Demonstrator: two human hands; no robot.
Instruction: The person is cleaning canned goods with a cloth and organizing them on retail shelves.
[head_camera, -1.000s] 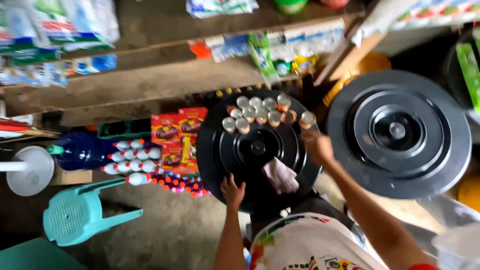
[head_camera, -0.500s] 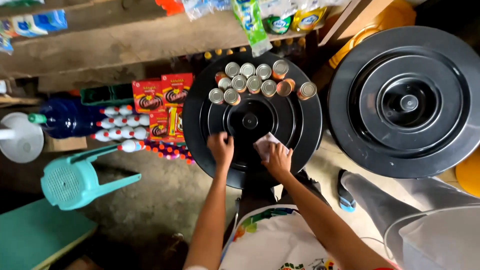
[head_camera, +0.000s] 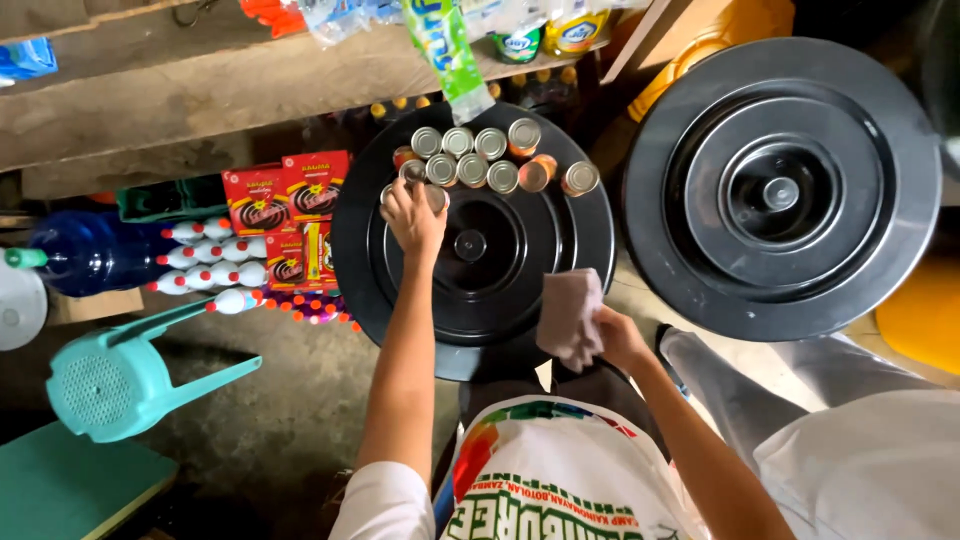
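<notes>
Black round lid (head_camera: 480, 290) carrying a cluster of small tins (head_camera: 470, 165) at its far edge. Left hand (head_camera: 412, 215) closed over one tin at the cluster's near left. Right hand (head_camera: 612, 335) clenched on a grey cloth (head_camera: 570, 318) at the near rim. Risk: crowded neighbours easily knocked, rolling off to the floor.

A cluster of small round metal tins (head_camera: 480, 160) stands on the far part of a black round plastic bin lid (head_camera: 475, 300). The left hand (head_camera: 413, 215) rests on the nearest-left tin. The right hand (head_camera: 615, 335), at the lid's near right edge, grips a pale crumpled cloth (head_camera: 570, 315). A second, larger black round lid (head_camera: 785, 190) lies just right of the first. Left of it on the floor stand red flat cardboard boxes (head_camera: 285, 210), then white small bottles (head_camera: 210, 265). A teal plastic stool (head_camera: 125, 375) lies nearer, far left. A wooden plank shelf (head_camera: 200, 90) runs behind.
</notes>
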